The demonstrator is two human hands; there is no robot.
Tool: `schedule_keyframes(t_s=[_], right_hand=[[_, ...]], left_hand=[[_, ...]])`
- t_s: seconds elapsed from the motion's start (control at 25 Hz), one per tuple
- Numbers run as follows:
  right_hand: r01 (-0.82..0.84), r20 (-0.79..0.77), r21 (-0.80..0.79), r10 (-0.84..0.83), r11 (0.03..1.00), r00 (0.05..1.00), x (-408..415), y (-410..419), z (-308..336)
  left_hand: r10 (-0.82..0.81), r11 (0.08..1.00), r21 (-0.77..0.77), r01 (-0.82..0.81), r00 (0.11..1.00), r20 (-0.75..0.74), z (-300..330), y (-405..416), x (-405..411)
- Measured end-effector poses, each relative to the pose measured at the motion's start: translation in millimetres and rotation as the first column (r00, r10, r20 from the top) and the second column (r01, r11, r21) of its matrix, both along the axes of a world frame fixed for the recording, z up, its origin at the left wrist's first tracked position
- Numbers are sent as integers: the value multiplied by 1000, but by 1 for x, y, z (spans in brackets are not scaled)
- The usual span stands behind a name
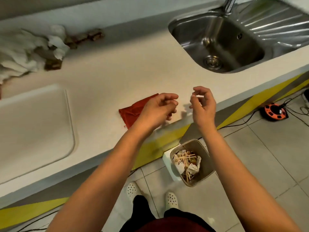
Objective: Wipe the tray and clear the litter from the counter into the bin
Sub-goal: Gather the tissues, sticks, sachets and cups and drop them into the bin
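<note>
Both hands are hovering just above the front edge of the counter, close together but apart. The left hand is loosely curled and holding nothing, partly covering a red cloth lying on the counter. The right hand is pinching what looks like a thin pale stick. The white tray is sitting at the left. Crumpled paper and brown scraps are lying at the back. The bin is standing on the floor below, holding paper and sticks.
</note>
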State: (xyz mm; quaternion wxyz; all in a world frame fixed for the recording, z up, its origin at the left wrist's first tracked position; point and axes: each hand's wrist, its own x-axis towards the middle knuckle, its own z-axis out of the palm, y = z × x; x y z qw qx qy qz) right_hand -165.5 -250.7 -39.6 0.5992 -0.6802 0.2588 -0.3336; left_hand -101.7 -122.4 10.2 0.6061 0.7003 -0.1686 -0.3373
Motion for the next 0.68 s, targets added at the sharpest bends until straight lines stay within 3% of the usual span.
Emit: schedule_keyframes(t_s=[0.24,0.44,0.68], right_hand=[[-179,-66,-95,173,979,983,96,51,34],[-334,-180,-151,306,931,935,172,100,40],[-436,-319,-226,357,871,878,232,120,30]], left_hand=[[192,981,-40,-189,975,109,46,73,82],[376,926,-68,-372,923,78,46,127,136],[472,881,-48,-470,877,84,32,158,200]])
